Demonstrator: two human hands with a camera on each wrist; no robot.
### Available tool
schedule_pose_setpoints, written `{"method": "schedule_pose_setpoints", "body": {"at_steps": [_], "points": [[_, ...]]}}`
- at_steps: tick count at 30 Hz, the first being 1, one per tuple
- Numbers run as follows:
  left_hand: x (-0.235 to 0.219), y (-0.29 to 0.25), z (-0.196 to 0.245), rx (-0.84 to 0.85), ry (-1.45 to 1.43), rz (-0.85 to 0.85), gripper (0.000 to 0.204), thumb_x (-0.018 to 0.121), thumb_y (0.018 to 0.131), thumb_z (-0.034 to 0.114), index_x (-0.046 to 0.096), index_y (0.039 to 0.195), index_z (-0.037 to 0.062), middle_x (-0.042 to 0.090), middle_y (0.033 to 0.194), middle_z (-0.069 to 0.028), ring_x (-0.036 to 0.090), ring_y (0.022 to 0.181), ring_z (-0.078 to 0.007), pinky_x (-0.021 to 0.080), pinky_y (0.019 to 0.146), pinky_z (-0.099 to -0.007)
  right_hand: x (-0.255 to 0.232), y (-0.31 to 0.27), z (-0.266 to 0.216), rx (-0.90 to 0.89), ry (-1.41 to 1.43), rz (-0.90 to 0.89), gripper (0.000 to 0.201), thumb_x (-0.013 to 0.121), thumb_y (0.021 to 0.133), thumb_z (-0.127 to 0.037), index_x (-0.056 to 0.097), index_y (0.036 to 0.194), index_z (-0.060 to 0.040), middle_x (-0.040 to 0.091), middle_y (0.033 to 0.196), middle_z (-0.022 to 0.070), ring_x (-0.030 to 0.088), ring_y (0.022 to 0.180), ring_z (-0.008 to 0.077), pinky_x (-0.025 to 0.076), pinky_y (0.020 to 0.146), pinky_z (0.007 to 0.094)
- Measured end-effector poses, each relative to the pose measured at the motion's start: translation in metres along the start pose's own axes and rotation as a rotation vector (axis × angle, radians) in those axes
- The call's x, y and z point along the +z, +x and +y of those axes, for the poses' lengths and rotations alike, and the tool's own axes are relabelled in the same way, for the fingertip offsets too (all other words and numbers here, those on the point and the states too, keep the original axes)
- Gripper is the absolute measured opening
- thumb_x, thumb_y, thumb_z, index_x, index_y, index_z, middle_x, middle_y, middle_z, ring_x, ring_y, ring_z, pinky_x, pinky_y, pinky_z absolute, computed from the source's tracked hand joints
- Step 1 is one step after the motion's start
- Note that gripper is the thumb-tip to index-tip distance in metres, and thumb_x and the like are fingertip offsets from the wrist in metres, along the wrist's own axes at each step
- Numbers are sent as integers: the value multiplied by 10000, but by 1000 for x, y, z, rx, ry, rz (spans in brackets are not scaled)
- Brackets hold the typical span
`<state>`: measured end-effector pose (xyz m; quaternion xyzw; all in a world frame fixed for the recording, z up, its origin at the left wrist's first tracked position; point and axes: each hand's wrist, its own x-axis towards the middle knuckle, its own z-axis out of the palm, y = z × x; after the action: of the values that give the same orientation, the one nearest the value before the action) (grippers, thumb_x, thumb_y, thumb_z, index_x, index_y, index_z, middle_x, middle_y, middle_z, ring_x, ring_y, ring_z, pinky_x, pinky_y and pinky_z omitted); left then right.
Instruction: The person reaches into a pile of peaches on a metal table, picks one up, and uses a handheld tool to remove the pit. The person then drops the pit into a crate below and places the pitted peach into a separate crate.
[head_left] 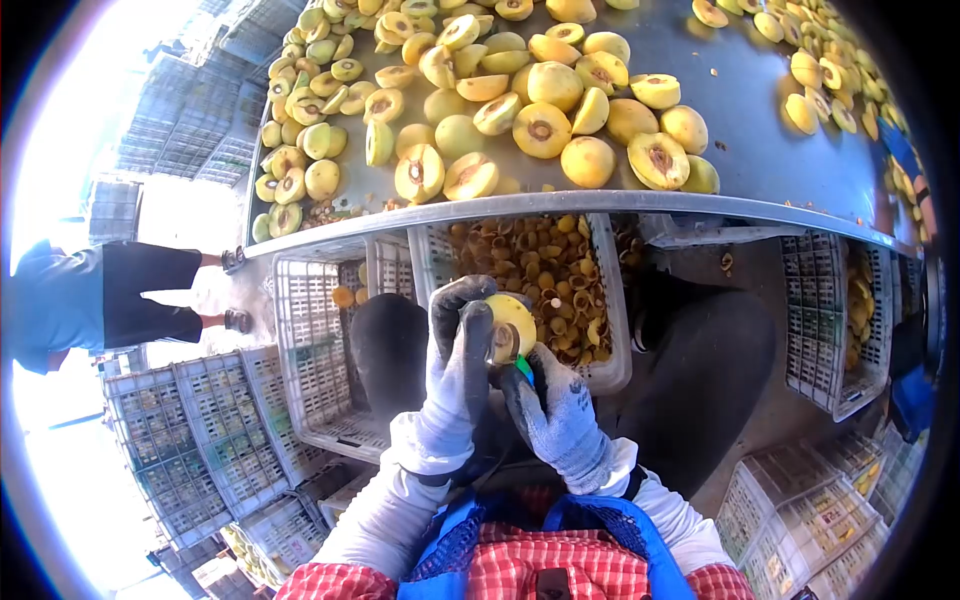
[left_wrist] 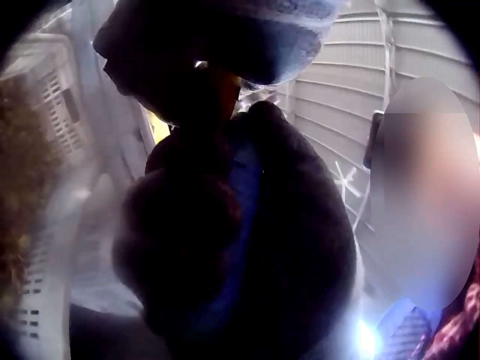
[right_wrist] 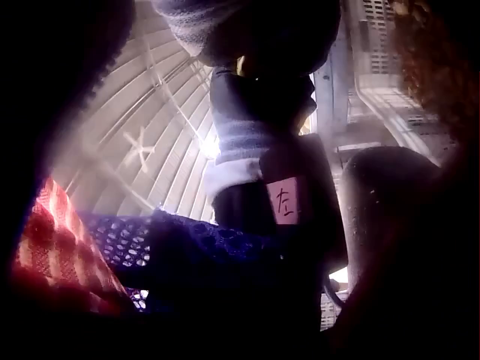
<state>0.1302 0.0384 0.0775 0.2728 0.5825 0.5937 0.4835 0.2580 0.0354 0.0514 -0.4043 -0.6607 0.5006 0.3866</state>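
In the head view my gloved left hand (head_left: 462,340) grips a yellow fruit (head_left: 514,318) over my lap, fingers curled round its left side. My gloved right hand (head_left: 562,425) sits just below and holds a small green-handled tool (head_left: 523,369) whose tip meets the fruit's underside. The left wrist view is mostly filled by the dark glove (left_wrist: 225,247), with a sliver of the yellow fruit (left_wrist: 160,127) showing. In the right wrist view, the white cuff (right_wrist: 236,154) of my left arm shows against the light; the tool is hidden.
A metal table (head_left: 760,150) ahead carries several halved yellow fruits (head_left: 545,125). Under its edge a white crate (head_left: 608,330) holds brown pits. More white crates (head_left: 320,350) stand left, right (head_left: 820,320) and around my knees. A person in blue (head_left: 90,295) stands at left.
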Motion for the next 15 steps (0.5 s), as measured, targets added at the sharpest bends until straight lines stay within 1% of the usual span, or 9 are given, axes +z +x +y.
{"method": "schedule_pose_setpoints", "body": {"at_steps": [1, 3, 4, 6, 7, 10, 11, 13, 15], "points": [[3, -3, 0, 58, 112, 34, 334, 505, 948, 207, 441, 1225, 32, 533, 1150, -138, 523, 1045, -197, 436, 913, -324, 1, -5, 2, -81, -61, 59, 271, 553, 893, -209, 526, 1006, 36, 587, 802, 230, 592, 732, 398, 458, 616, 431], [9, -9, -2, 184, 247, 58, 324, 508, 955, 205, 447, 1217, 25, 498, 1151, -89, 483, 1043, -160, 401, 928, -293, -2, -9, -3, 24, 56, 38, 278, 546, 897, -207, 523, 1030, 36, 584, 798, 228, 591, 729, 399, 460, 622, 429], [14, -13, -4, 199, 212, 75, 328, 506, 956, 206, 444, 1222, 24, 492, 1163, -89, 482, 1045, -160, 406, 924, -294, -3, -10, -5, 75, 113, 27, 282, 542, 899, -205, 521, 1042, 37, 583, 796, 227, 591, 728, 400, 461, 625, 427], [24, -22, -5, 225, 141, 110, 337, 500, 959, 209, 440, 1233, 22, 481, 1187, -90, 482, 1048, -161, 417, 915, -297, -2, -14, -9, 39, 138, 67, 291, 547, 896, -198, 520, 1063, 39, 580, 798, 227, 591, 734, 398, 463, 633, 431], [30, -26, -1, 151, 54, 106, 388, 492, 963, 222, 413, 1282, 16, 451, 1246, -94, 473, 1082, -167, 426, 915, -300, -2, -16, -10, 21, 150, 88, 296, 549, 895, -195, 520, 1073, 40, 579, 799, 227, 592, 737, 397, 464, 638, 433], [35, -31, -4, 209, 156, 124, 441, 489, 965, 238, 378, 1330, 16, 425, 1299, -99, 461, 1119, -177, 431, 919, -303, -5, -21, 15, -385, -194, 82, 300, 542, 900, -182, 515, 1097, 42, 586, 824, 231, 598, 767, 393, 467, 649, 433], [32, -33, -11, 239, 134, 98, 480, 479, 970, 276, 358, 1347, 5, 420, 1317, -116, 464, 1130, -187, 419, 942, -315, -8, -21, 16, -386, -203, 70, 297, 539, 900, -179, 514, 1095, 43, 588, 829, 232, 597, 772, 394, 467, 649, 431], [23, -35, -15, 373, 331, 24, 481, 464, 974, 297, 369, 1335, -7, 436, 1298, -125, 477, 1115, -191, 413, 949, -322, -13, -23, 15, -388, -221, 41, 290, 535, 901, -173, 513, 1091, 45, 592, 839, 233, 596, 783, 396, 468, 649, 427], [20, -35, -12, 210, 229, 44, 489, 445, 978, 337, 398, 1306, -23, 473, 1254, -142, 502, 1080, -199, 404, 957, -333, -14, -22, 2, -67, 94, -4, 282, 529, 900, -166, 511, 1088, 43, 592, 837, 234, 596, 775, 398, 468, 644, 423]]}}
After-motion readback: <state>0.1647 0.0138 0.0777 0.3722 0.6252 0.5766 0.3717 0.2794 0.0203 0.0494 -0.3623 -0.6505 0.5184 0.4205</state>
